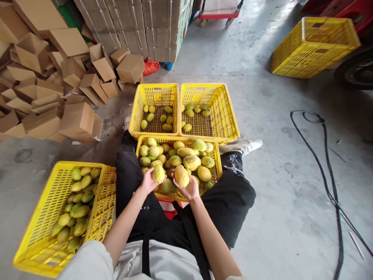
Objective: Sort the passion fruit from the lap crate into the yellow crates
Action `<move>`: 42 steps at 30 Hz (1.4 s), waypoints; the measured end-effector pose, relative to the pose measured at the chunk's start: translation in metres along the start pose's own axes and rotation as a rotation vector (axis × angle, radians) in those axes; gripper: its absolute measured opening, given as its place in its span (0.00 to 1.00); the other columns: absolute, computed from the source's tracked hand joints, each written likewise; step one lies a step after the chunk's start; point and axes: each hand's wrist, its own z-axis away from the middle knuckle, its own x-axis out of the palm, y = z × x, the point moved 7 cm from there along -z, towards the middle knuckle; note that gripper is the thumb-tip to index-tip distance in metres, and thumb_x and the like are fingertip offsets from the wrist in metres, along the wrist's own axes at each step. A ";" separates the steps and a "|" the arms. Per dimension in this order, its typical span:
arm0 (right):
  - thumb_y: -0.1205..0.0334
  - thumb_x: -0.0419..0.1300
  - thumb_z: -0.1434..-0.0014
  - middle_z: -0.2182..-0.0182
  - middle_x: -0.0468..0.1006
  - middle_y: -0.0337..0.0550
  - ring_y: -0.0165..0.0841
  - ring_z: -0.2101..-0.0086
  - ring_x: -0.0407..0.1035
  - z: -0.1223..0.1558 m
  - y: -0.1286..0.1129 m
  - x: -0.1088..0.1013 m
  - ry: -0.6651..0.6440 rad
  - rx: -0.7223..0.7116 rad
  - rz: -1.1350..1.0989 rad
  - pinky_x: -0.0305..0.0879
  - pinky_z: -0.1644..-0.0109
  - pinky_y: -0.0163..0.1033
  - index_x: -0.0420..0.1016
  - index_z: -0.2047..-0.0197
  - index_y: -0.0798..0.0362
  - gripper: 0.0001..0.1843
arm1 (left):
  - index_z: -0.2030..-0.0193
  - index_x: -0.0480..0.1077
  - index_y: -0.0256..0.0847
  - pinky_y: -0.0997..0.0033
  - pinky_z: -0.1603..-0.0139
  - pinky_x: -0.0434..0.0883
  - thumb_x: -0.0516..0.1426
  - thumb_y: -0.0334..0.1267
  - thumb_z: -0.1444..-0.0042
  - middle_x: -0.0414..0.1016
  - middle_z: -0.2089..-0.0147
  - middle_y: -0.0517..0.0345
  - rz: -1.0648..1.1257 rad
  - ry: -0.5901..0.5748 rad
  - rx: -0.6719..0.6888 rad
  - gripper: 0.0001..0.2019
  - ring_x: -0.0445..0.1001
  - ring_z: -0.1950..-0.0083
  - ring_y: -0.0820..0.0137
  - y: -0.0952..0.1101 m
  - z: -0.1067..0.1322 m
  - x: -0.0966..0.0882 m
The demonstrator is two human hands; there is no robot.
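My left hand point(149, 182) is closed round a yellow-green papaya point(159, 174) from below and the side. A larger, more yellow papaya point(182, 176) with a ridged skin rests in the curled fingers of my right hand point(189, 189). Both fruits are held side by side, a small gap apart, over the near edge of a yellow crate point(219, 163) between my legs. Beneath and beyond my hands, that crate is heaped with papayas point(192, 162) of differing size, from green to yellow.
Two yellow crates point(132, 116) point(233, 120) beyond hold several papayas each. Another crate point(37, 217) of papayas stands at my left. Cardboard boxes point(77, 118) lie heaped at far left, beside stacked bundles point(131, 27). At right are a black cable point(329, 171) and a yellow crate point(291, 50).
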 end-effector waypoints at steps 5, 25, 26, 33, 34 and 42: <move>0.55 0.58 0.47 0.57 0.79 0.42 0.37 0.60 0.74 0.000 0.006 -0.009 0.008 0.028 -0.002 0.73 0.68 0.38 0.70 0.51 0.48 0.19 | 0.53 0.66 0.41 0.54 0.54 0.70 0.57 0.41 0.46 0.75 0.60 0.53 -0.034 0.000 0.004 0.14 0.76 0.56 0.60 0.000 0.004 0.001; 0.54 0.52 0.46 0.52 0.77 0.45 0.45 0.51 0.70 -0.001 0.002 0.001 0.008 -0.005 0.027 0.71 0.54 0.54 0.70 0.52 0.49 0.20 | 0.60 0.69 0.34 0.70 0.68 0.72 0.57 0.40 0.47 0.75 0.67 0.51 -0.135 0.103 0.032 0.12 0.74 0.69 0.69 0.002 0.007 0.004; 0.55 0.53 0.47 0.52 0.77 0.45 0.45 0.50 0.69 -0.001 0.002 0.002 0.000 -0.006 0.017 0.70 0.53 0.54 0.71 0.52 0.49 0.20 | 0.60 0.69 0.34 0.69 0.67 0.72 0.56 0.41 0.47 0.75 0.67 0.51 -0.124 0.094 0.031 0.12 0.74 0.69 0.69 0.002 0.006 0.004; 0.57 0.58 0.46 0.51 0.75 0.42 0.41 0.50 0.69 -0.001 0.003 -0.004 0.022 -0.052 0.043 0.68 0.49 0.52 0.68 0.49 0.45 0.19 | 0.55 0.68 0.32 0.55 0.55 0.71 0.50 0.40 0.46 0.76 0.60 0.44 0.009 -0.026 0.033 0.16 0.75 0.56 0.58 0.003 0.004 0.005; 0.58 0.59 0.46 0.51 0.75 0.40 0.39 0.52 0.70 0.000 0.004 -0.006 0.023 -0.048 0.052 0.69 0.49 0.51 0.67 0.48 0.43 0.21 | 0.53 0.68 0.32 0.55 0.55 0.71 0.51 0.40 0.46 0.76 0.59 0.44 0.009 -0.038 0.020 0.17 0.75 0.55 0.58 0.003 0.005 0.006; 0.59 0.61 0.48 0.58 0.78 0.41 0.36 0.58 0.74 0.000 0.015 -0.020 0.018 0.045 0.087 0.74 0.60 0.44 0.69 0.51 0.45 0.20 | 0.53 0.67 0.34 0.71 0.71 0.72 0.58 0.40 0.47 0.74 0.69 0.51 -0.082 0.130 -0.040 0.16 0.75 0.68 0.67 -0.001 0.007 -0.002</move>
